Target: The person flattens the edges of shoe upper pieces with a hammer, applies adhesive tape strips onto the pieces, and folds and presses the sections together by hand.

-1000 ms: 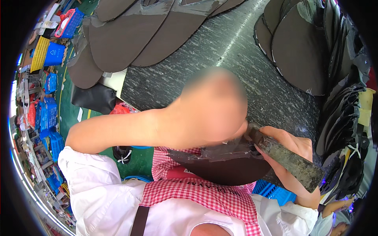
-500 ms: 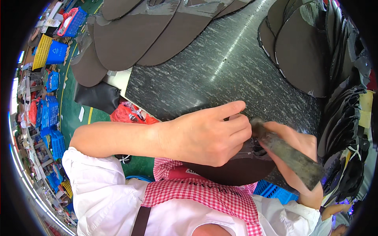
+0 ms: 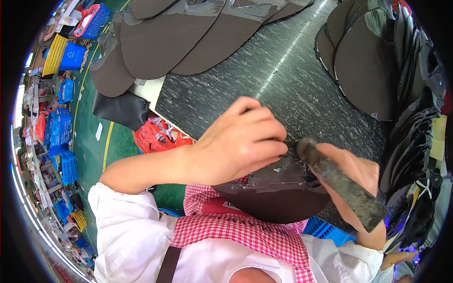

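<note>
My left hand (image 3: 243, 139) is closed, its fingers curled at the upper edge of a dark brown sheet piece (image 3: 283, 205); its fingertips are partly hidden. That piece has a rounded lower edge and a greyish, shiny upper band, and lies at the table's near edge. On the right, my right hand (image 3: 351, 167) grips a hammer (image 3: 349, 186) with a worn grey metal head, one end round and the other long and flat. Its round end is beside the piece's upper edge, close to my left fingers. The hammer's handle is hidden by my hand.
Overlapping dark brown pieces (image 3: 170, 37) lie along the far left of the speckled black table (image 3: 236, 89). More pieces (image 3: 365, 66) stand stacked along the right. A red plastic bag (image 3: 155, 137) hangs by the left edge. Blue baskets (image 3: 59, 129) line the green floor (image 3: 92, 146).
My left hand has moved left and slightly away from the hammer, uncovering more of the piece's upper edge. The hammer has stayed nearly in place.
</note>
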{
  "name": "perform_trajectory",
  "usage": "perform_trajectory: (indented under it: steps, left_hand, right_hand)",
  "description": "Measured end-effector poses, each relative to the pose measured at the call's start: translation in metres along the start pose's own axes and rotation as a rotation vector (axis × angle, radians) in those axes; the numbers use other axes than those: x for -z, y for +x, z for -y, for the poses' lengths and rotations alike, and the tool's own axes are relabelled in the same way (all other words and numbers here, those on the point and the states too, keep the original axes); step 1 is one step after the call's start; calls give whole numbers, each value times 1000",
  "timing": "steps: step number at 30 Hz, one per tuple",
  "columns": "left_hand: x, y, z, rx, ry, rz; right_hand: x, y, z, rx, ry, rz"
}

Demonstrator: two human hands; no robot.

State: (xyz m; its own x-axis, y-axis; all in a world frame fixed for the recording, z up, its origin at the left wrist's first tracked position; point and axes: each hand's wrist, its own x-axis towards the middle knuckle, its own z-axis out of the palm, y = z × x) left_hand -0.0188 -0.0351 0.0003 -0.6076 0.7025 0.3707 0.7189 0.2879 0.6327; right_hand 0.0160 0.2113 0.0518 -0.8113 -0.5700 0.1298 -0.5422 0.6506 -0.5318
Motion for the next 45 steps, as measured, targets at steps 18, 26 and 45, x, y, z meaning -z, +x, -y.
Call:
perform_trajectory:
  steps: [18,26,45]
  left_hand:
    - [-6,-28,-22,-57,345,-83]
    - [-2,-37,-23,110,308,-200]
    - [-5,28,19,-142,109,10]
  right_hand:
    - [0,22,3,136,25,-1]
    - [-9,29,14,117,-17,133]
    - [13,-1,7,-287,86,69]
